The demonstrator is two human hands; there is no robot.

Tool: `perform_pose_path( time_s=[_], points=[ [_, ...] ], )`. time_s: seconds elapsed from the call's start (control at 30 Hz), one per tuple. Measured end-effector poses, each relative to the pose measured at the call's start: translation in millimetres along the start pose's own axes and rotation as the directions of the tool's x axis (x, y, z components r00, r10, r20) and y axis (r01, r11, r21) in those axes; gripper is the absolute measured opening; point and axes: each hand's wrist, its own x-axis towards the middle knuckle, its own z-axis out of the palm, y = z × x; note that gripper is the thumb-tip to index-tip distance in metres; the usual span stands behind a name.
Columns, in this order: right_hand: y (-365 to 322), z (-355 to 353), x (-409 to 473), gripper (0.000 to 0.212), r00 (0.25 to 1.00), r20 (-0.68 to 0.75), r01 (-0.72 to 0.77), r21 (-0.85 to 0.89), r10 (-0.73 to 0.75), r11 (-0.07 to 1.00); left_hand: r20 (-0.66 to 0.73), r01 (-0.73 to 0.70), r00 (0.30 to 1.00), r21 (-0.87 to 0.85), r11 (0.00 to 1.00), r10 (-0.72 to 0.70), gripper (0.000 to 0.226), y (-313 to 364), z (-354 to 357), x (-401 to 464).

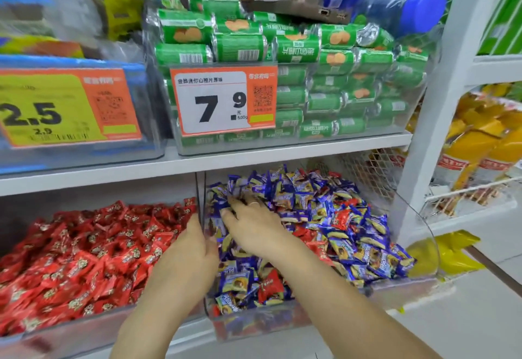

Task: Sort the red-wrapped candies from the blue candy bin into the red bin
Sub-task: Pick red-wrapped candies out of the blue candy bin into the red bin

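On the lower shelf stand two clear bins side by side. The red bin (93, 326) on the left is full of red-wrapped candies (84, 254). The blue bin (254, 327) on the right holds blue-wrapped candies (375, 259) with several red-wrapped ones mixed in, one near the front (271, 285) and one further back (342, 219). My right hand (254, 226) lies on the blue pile at the bin's back left, fingers bent down among blue wrappers, nothing visibly held. My left hand (195, 248) sits at the wall between the bins, thumb on the blue side; its fingers are mostly hidden.
The white shelf board (282, 151) hangs low over both bins. It carries a clear bin of green snack rolls (324, 76) with a 7.9 price card (223, 101). A white upright post (432, 121) and a wire basket (466, 197) of yellow packs stand right.
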Motion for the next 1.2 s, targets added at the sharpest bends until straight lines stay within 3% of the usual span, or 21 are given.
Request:
perform_pose_path(
  time_s=[0.07, 0.17, 0.23, 0.33, 0.4, 0.53, 0.63, 0.73, 0.8, 0.9, 0.93, 1.07, 1.13, 1.2],
  points=[
    [12, -24, -21, 0.050, 0.999, -0.015, 0.051, 0.031, -0.050, 0.998, -0.001, 0.003, 1.000, 0.047, 0.999, -0.003, 0.062, 2, -2, -1],
    [55, -65, -68, 0.039, 0.984, -0.169, 0.082, 0.122, -0.061, 0.989, -0.176, -0.084, 0.978, 0.141, 0.986, 0.108, 0.056, 13, -6, -4],
    [97, -85, -96, 0.026, 0.950, -0.309, 0.022, 0.203, 0.042, 0.979, -0.284, -0.215, 0.926, 0.141, 0.966, 0.248, 0.044, 29, -5, -6],
    [153, -92, -122, 0.014, 0.875, -0.440, -0.051, 0.328, 0.201, 0.943, -0.247, -0.386, 0.893, 0.010, 0.923, 0.376, 0.032, 66, 9, -10],
    [168, -89, -126, 0.012, 0.894, -0.397, -0.050, 0.373, 0.208, 0.927, -0.095, -0.391, 0.917, -0.029, 0.920, 0.386, 0.032, 86, 31, -8],
    [145, -74, -102, 0.022, 0.979, -0.203, 0.072, 0.437, 0.020, 0.897, 0.235, -0.361, 0.906, -0.001, 0.932, 0.351, 0.039, 103, 68, 9],
    [124, -47, -78, 0.027, 0.994, 0.014, 0.099, 0.289, -0.108, 0.952, 0.422, -0.335, 0.873, 0.154, 0.930, 0.245, 0.034, 101, 79, 27],
    [130, -48, -69, 0.027, 0.988, 0.143, -0.046, -0.054, 0.054, 0.997, 0.448, -0.247, 0.893, 0.426, 0.871, 0.034, 0.040, 87, 75, 46],
    [134, -57, -70, 0.028, 0.968, 0.181, -0.140, -0.175, 0.171, 0.975, 0.473, -0.252, 0.880, 0.532, 0.808, -0.037, 0.043, 82, 66, 53],
    [131, -64, -68, 0.009, 0.952, 0.232, -0.136, -0.262, 0.199, 0.955, 0.525, -0.222, 0.844, 0.533, 0.816, -0.113, 0.025, 84, 55, 59],
    [130, -63, -63, 0.012, 0.945, 0.257, -0.128, -0.282, 0.204, 0.951, 0.544, -0.190, 0.826, 0.516, 0.835, -0.149, 0.026, 87, 53, 60],
    [129, -62, -36, 0.059, 0.860, 0.433, -0.169, -0.255, 0.269, 0.952, 0.621, -0.077, 0.752, 0.415, 0.907, -0.221, 0.030, 94, 57, 65],
    [131, -60, -30, 0.074, 0.825, 0.494, -0.229, -0.151, 0.274, 0.962, 0.642, -0.045, 0.738, 0.355, 0.934, -0.208, 0.027, 93, 62, 67],
    [135, -57, -30, 0.074, 0.815, 0.519, -0.298, -0.007, 0.258, 0.954, 0.655, 0.079, 0.726, 0.219, 0.973, -0.207, 0.029, 86, 67, 70]
  ],
)
